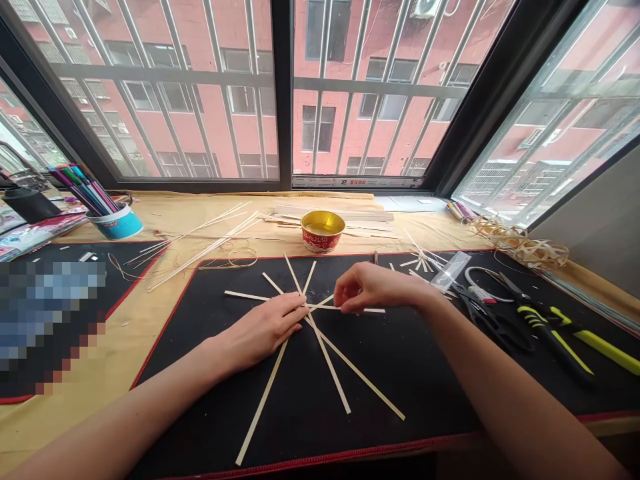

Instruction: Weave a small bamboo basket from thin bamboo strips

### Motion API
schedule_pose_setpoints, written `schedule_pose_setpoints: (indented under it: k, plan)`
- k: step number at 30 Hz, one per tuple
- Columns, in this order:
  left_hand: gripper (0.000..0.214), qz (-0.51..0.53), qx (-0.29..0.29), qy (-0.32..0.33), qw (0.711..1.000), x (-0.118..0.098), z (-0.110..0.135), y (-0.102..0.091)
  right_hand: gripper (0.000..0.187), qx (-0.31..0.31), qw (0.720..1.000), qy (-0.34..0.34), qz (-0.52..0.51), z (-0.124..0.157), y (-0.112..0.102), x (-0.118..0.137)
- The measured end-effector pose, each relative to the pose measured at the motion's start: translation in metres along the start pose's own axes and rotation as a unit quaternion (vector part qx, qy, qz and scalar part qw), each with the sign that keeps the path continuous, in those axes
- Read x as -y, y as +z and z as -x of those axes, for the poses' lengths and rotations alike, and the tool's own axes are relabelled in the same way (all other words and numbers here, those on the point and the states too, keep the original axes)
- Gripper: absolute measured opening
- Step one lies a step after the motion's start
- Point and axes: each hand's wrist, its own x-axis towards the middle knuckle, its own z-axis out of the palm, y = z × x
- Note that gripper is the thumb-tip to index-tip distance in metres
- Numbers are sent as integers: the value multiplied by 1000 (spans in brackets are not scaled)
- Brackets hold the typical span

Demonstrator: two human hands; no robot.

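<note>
Several pale, flat bamboo strips [333, 373] lie crossed in a star on a black mat [210, 407]. My left hand [273, 323] rests over the left side of the crossing, its fingertips pressing the strips together against the mat. Just right of the centre is my right hand [363, 287], its fingers curled and pinched at a strip beside the crossing. The horizontal strip [375, 310] passes below those fingertips and sticks out to the right. The middle of the star is partly covered by my left fingers.
Behind the star stands a red and gold bowl [323, 233], with more strips [215, 247] around it. At right lie a clear ruler [450, 270], black scissors [495, 327] and yellow-black pliers [550, 337]. A pen cup [117, 220] stands at left.
</note>
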Motion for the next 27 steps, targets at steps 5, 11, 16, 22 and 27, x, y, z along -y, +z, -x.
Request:
schedule_pose_setpoints:
  k: [5, 11, 16, 22, 27]
  plan:
    - [35, 84, 6, -48, 995, 3, 1, -2, 18, 77, 996, -29, -43, -17, 11, -19]
    - [38, 124, -73, -85, 986, 3, 2, -4, 18, 84, 994, -41, -60, -15, 11, -25]
    - [33, 69, -17, 0, 998, 1, -1, -4, 23, 63, 990, -23, -125, -15, 10, -26]
    - [35, 33, 17, 18, 999, 0, -2, -7, 31, -32, 972, 168, -161, -1, -13, -42]
    - [42, 20, 39, 25, 999, -1, -1, -7, 24, -132, 948, 261, -125, 4, -21, -64]
